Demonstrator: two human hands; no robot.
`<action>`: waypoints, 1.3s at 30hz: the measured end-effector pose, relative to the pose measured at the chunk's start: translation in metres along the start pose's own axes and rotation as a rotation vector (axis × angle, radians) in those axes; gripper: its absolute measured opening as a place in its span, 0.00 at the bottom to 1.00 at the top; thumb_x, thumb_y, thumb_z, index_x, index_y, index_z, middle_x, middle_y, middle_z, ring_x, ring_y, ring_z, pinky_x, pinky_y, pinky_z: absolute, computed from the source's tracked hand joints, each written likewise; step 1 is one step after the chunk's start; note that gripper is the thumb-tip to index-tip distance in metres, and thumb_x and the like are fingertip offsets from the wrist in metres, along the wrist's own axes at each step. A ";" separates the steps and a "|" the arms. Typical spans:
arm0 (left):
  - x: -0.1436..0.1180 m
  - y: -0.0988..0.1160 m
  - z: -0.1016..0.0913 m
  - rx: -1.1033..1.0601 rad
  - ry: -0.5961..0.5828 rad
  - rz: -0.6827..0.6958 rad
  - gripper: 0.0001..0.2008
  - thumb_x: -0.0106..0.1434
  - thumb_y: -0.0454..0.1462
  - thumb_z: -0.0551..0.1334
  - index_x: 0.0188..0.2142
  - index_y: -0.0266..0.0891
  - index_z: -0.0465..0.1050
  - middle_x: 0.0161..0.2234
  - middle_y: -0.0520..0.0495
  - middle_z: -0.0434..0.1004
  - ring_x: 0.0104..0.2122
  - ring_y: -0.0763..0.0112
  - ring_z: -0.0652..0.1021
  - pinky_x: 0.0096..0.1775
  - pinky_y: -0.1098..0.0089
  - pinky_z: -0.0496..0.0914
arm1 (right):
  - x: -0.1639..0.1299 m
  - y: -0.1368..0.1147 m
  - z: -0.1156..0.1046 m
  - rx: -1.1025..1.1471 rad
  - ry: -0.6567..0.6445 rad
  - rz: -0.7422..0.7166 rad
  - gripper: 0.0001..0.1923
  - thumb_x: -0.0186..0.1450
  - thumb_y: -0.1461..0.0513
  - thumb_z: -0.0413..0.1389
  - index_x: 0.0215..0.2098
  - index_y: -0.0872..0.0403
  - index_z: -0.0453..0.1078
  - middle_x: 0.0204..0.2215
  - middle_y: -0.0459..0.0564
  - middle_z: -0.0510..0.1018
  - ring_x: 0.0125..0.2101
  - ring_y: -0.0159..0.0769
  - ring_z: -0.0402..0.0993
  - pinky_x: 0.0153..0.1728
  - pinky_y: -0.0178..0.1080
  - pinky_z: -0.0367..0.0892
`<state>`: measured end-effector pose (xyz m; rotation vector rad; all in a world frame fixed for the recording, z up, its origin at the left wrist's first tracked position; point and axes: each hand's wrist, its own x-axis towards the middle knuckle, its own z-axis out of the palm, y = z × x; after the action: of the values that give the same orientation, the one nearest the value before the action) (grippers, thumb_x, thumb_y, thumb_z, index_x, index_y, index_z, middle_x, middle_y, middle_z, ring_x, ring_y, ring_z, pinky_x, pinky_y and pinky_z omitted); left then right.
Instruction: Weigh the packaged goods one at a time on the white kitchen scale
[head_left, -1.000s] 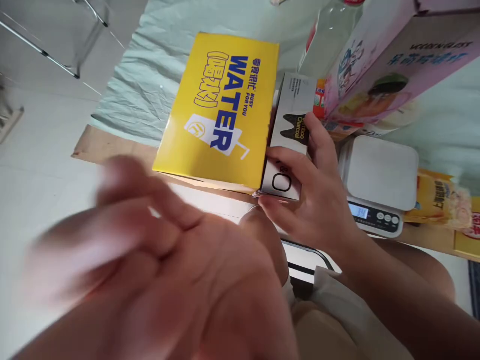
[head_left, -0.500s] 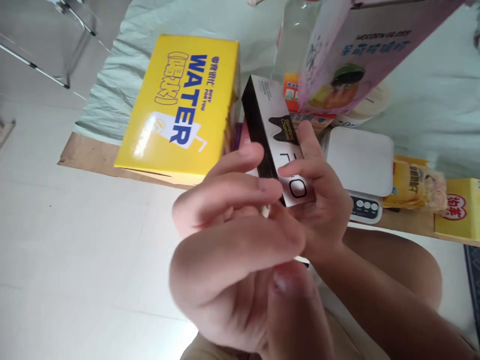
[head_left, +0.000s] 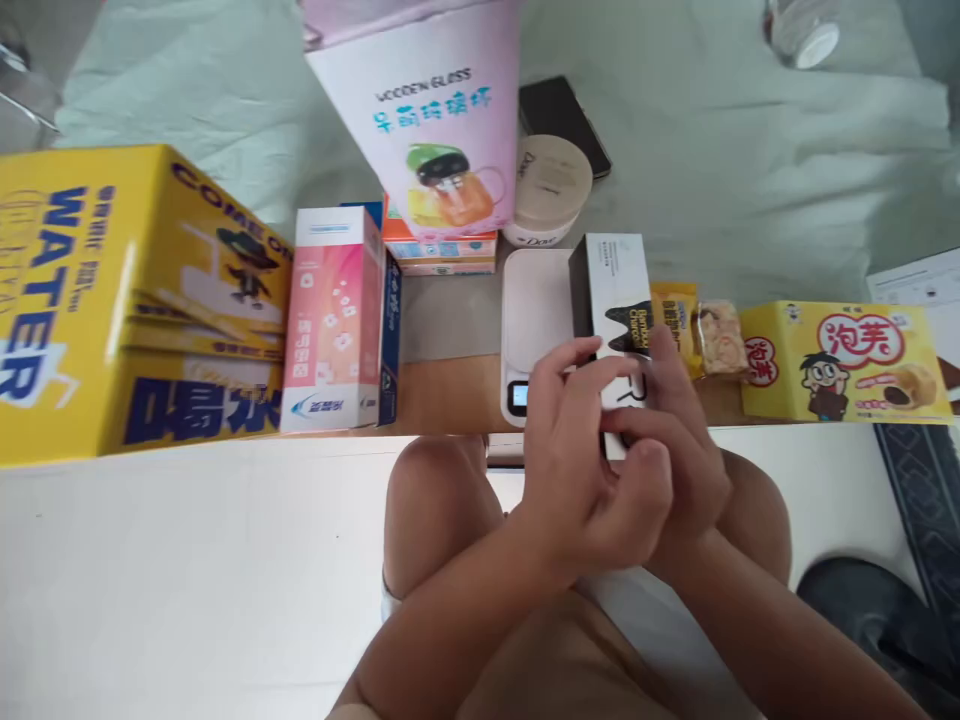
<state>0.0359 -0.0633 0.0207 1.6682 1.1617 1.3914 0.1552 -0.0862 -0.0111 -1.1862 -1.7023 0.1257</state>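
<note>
head view: both hands [head_left: 600,470] grip white box [head_left: 615,290] over scale [head_left: 536,320].

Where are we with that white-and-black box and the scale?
Done: the white-and-black box is up in both hands, the left hand and the right hand. In hand: it is above the kitchen scale. Left: whether it rests on the platform is unclear; the display is unreadable.
</note>
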 end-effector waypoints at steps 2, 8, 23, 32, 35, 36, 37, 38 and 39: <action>0.005 -0.011 0.017 -0.022 0.091 0.067 0.19 0.76 0.49 0.54 0.57 0.42 0.72 0.53 0.38 0.80 0.60 0.50 0.79 0.54 0.49 0.82 | 0.011 0.011 0.008 -0.044 0.036 -0.026 0.03 0.73 0.63 0.58 0.43 0.53 0.75 0.69 0.52 0.76 0.74 0.48 0.68 0.76 0.51 0.71; 0.011 -0.036 0.022 -0.065 0.182 0.123 0.18 0.75 0.44 0.54 0.56 0.40 0.74 0.51 0.40 0.77 0.57 0.57 0.77 0.54 0.57 0.78 | 0.027 0.020 0.004 -0.041 -0.171 -0.066 0.08 0.72 0.62 0.58 0.49 0.52 0.74 0.79 0.51 0.61 0.79 0.46 0.58 0.81 0.59 0.61; 0.018 -0.047 0.009 -0.163 0.610 0.383 0.13 0.71 0.44 0.57 0.45 0.42 0.77 0.37 0.47 0.71 0.41 0.63 0.75 0.47 0.61 0.76 | 0.001 0.035 -0.006 0.101 0.032 -0.027 0.20 0.68 0.58 0.58 0.58 0.49 0.73 0.66 0.53 0.77 0.69 0.47 0.74 0.73 0.60 0.70; 0.001 -0.046 0.015 -0.189 0.445 0.373 0.17 0.73 0.46 0.56 0.52 0.39 0.75 0.45 0.43 0.74 0.49 0.58 0.79 0.51 0.57 0.79 | -0.004 0.039 -0.002 0.167 0.015 0.004 0.27 0.68 0.60 0.57 0.66 0.46 0.67 0.74 0.51 0.68 0.74 0.44 0.67 0.74 0.58 0.69; -0.012 -0.043 0.022 -0.169 0.316 0.274 0.26 0.74 0.53 0.54 0.58 0.38 0.74 0.57 0.37 0.74 0.62 0.52 0.77 0.63 0.52 0.76 | -0.006 0.037 0.001 0.192 -0.027 0.042 0.29 0.69 0.59 0.57 0.68 0.46 0.64 0.78 0.50 0.62 0.78 0.45 0.61 0.76 0.59 0.68; -0.015 -0.042 0.023 -0.153 0.279 0.231 0.29 0.75 0.55 0.52 0.62 0.38 0.72 0.61 0.35 0.72 0.65 0.48 0.75 0.66 0.49 0.74 | -0.006 0.036 0.002 0.174 -0.038 0.047 0.29 0.69 0.59 0.58 0.68 0.46 0.64 0.79 0.51 0.60 0.79 0.46 0.60 0.75 0.59 0.68; -0.018 -0.041 0.023 -0.130 0.227 0.200 0.32 0.75 0.56 0.51 0.66 0.38 0.69 0.64 0.34 0.70 0.69 0.45 0.72 0.68 0.45 0.73 | -0.006 0.033 0.004 0.141 -0.045 0.048 0.29 0.70 0.58 0.58 0.69 0.46 0.63 0.79 0.52 0.61 0.79 0.47 0.60 0.74 0.59 0.71; -0.019 -0.040 0.023 -0.107 0.169 0.185 0.34 0.76 0.56 0.49 0.70 0.38 0.65 0.66 0.32 0.69 0.71 0.44 0.70 0.68 0.42 0.72 | -0.005 0.031 0.005 0.097 -0.048 0.049 0.29 0.70 0.59 0.58 0.69 0.47 0.63 0.77 0.54 0.63 0.78 0.48 0.61 0.70 0.57 0.75; -0.020 -0.039 0.021 -0.088 0.113 0.176 0.35 0.76 0.55 0.48 0.73 0.38 0.61 0.67 0.32 0.69 0.74 0.43 0.67 0.68 0.41 0.73 | -0.003 0.028 0.006 0.047 -0.047 0.047 0.28 0.71 0.59 0.58 0.69 0.47 0.63 0.74 0.55 0.68 0.77 0.48 0.63 0.65 0.54 0.80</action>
<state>0.0475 -0.0659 -0.0270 1.6811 1.0183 1.6410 0.1686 -0.0720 -0.0323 -1.1972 -1.7042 0.2229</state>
